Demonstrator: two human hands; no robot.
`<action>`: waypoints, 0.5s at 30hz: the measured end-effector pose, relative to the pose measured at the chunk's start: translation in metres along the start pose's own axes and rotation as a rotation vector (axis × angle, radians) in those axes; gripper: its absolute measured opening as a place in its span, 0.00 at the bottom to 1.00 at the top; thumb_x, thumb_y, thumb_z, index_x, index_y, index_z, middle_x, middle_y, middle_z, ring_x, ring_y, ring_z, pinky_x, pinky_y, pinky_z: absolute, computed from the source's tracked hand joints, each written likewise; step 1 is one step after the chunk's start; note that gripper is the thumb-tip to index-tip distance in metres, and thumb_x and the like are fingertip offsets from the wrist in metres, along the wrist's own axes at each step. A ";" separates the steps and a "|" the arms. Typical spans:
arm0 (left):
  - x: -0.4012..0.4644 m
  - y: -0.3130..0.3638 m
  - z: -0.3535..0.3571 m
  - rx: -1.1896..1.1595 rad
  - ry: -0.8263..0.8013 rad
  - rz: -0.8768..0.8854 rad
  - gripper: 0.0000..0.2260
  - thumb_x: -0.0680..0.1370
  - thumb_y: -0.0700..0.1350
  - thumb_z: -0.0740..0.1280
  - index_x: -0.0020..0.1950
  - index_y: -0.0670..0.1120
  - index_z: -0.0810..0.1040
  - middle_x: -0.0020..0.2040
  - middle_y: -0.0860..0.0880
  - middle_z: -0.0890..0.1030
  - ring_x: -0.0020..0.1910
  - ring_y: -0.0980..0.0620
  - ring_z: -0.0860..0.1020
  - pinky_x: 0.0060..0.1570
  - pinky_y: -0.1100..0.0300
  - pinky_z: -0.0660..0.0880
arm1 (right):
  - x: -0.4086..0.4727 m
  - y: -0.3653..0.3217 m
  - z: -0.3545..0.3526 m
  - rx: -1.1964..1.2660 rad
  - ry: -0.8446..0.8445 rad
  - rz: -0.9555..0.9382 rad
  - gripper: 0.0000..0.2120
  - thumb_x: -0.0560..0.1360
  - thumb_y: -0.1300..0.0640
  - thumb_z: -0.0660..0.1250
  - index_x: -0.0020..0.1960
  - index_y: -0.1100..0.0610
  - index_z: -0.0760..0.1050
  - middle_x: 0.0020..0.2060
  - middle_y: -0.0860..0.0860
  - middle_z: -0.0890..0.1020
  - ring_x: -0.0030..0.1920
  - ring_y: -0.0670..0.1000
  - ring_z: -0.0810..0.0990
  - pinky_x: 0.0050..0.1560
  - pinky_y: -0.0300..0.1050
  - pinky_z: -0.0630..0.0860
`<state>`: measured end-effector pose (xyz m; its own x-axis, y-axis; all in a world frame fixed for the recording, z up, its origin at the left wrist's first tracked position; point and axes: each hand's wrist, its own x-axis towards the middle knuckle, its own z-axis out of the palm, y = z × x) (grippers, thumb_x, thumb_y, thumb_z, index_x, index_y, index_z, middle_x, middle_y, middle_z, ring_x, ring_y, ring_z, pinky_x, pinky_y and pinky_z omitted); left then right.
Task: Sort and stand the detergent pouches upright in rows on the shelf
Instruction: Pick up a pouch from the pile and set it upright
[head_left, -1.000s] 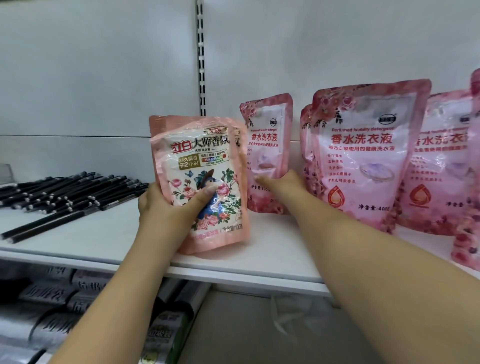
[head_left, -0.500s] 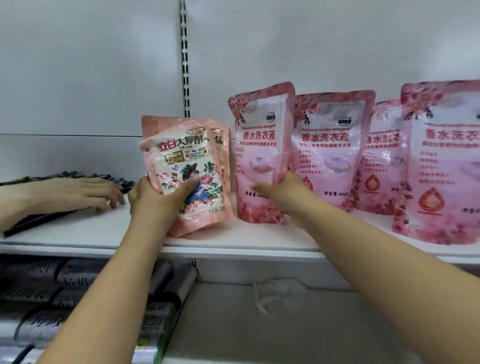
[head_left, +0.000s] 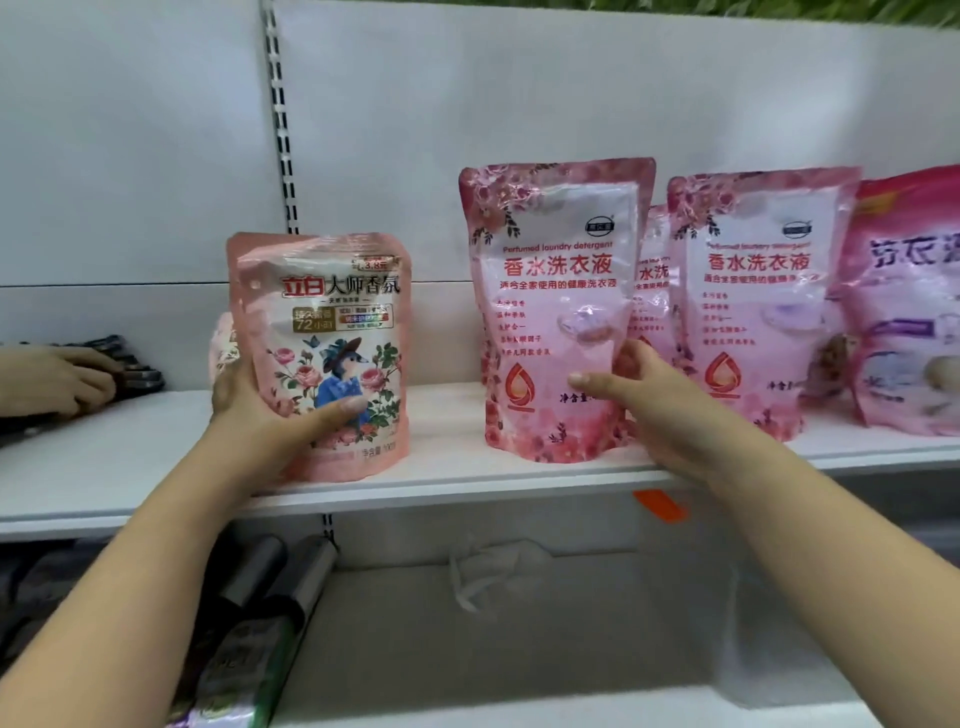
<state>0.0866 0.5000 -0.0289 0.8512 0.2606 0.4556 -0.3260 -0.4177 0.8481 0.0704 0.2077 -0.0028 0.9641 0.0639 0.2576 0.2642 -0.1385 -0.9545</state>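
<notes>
- The left hand (head_left: 249, 410) is gripping the peach floral pouch (head_left: 322, 353) from its left side, thumb lying across the lower front and fingers wrapped behind, so the pouch is staying upright while its base is resting near the front edge of the shelf (head_left: 452, 467).
- A second pouch of the same kind (head_left: 221, 348) is peeking out just behind the held one, at its left; the grip is probably keeping the pair together as the start of one row.
- The right hand (head_left: 644, 400) is grasping the lower right side of the nearest pink rose pouch (head_left: 556, 312), thumb on the front panel and fingers curling round its edge, seemingly steadying it so that it is not slumping.
- That pouch is standing close to the front edge of the shelf, with a gap between it and the peach one, which is keeping the two kinds apart.
- Further right along the shelf, another pink rose pouch (head_left: 753, 301) is standing upright, with a third partly hidden between the two; a differently printed pink bag (head_left: 909, 312) is standing at the right end.
- At the left end of the shelf another person's hand (head_left: 57, 379) is resting on a pile of dark items (head_left: 130, 364).
</notes>
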 end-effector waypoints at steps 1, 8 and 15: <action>0.002 -0.002 0.000 0.004 -0.012 0.002 0.54 0.40 0.71 0.75 0.63 0.55 0.65 0.64 0.46 0.71 0.62 0.44 0.73 0.62 0.43 0.70 | -0.002 0.000 -0.001 -0.117 -0.006 -0.012 0.35 0.66 0.55 0.72 0.69 0.55 0.61 0.59 0.44 0.71 0.58 0.46 0.71 0.65 0.45 0.64; 0.007 -0.007 0.003 -0.008 -0.056 0.059 0.50 0.44 0.70 0.76 0.63 0.56 0.68 0.62 0.48 0.75 0.61 0.45 0.74 0.62 0.43 0.70 | -0.008 0.006 -0.007 -0.223 0.031 -0.019 0.30 0.68 0.56 0.73 0.67 0.52 0.65 0.54 0.45 0.78 0.43 0.37 0.75 0.34 0.26 0.71; 0.000 0.003 0.008 -0.100 -0.157 0.121 0.45 0.48 0.63 0.76 0.63 0.54 0.67 0.58 0.52 0.78 0.56 0.50 0.78 0.61 0.46 0.71 | -0.016 0.003 -0.010 -0.219 0.151 -0.006 0.25 0.69 0.59 0.72 0.62 0.49 0.66 0.56 0.49 0.78 0.44 0.42 0.77 0.37 0.30 0.69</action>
<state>0.0889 0.4917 -0.0284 0.8544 0.0724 0.5145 -0.4619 -0.3476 0.8160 0.0556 0.1961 -0.0080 0.9511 -0.0804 0.2981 0.2530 -0.3503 -0.9018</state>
